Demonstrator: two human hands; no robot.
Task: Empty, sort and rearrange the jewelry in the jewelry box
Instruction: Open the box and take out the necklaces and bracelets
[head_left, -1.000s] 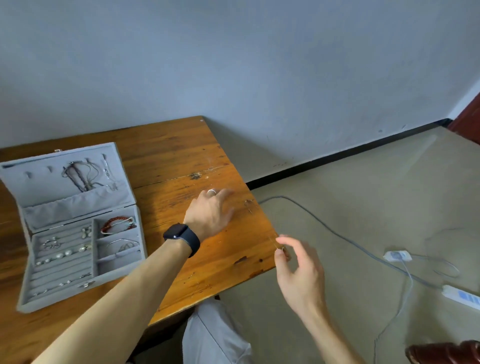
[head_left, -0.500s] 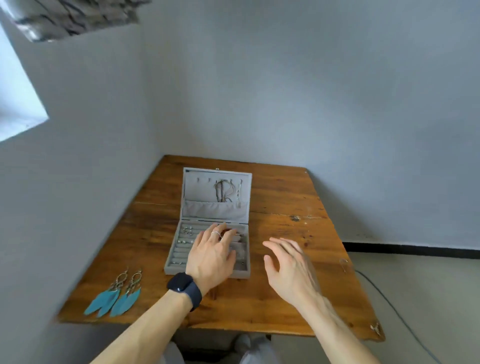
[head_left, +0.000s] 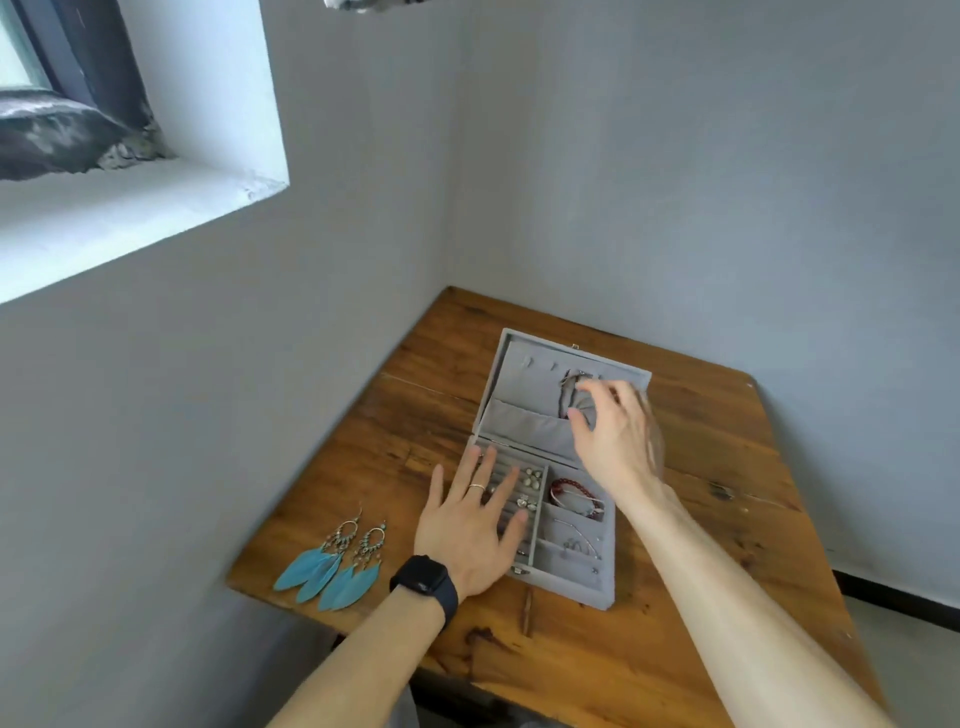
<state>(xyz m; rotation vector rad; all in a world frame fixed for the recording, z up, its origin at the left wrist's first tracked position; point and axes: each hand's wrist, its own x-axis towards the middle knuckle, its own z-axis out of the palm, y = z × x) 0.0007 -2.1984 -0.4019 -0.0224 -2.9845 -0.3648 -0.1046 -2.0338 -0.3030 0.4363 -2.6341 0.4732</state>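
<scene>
Left hand (head_left: 462, 535), right hand (head_left: 618, 436) partly hide jewelry box (head_left: 524, 400).

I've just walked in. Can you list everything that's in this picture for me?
table: one, brown wood, in the room corner
jewelry box: one, grey, on the table, lid open
necklaces: count unclear, dark and silvery, hanging inside the lid
bracelet: one, red beads, back right compartment
small earrings: several, pale, in the left slotted section
feather earrings: two, turquoise, on the table left of the box
window recess: one, white, upper left
watch: one, black, left wrist
ring: one, silvery, left finger
left hand: flat on the slotted section
right hand: over the lid by the necklaces
</scene>
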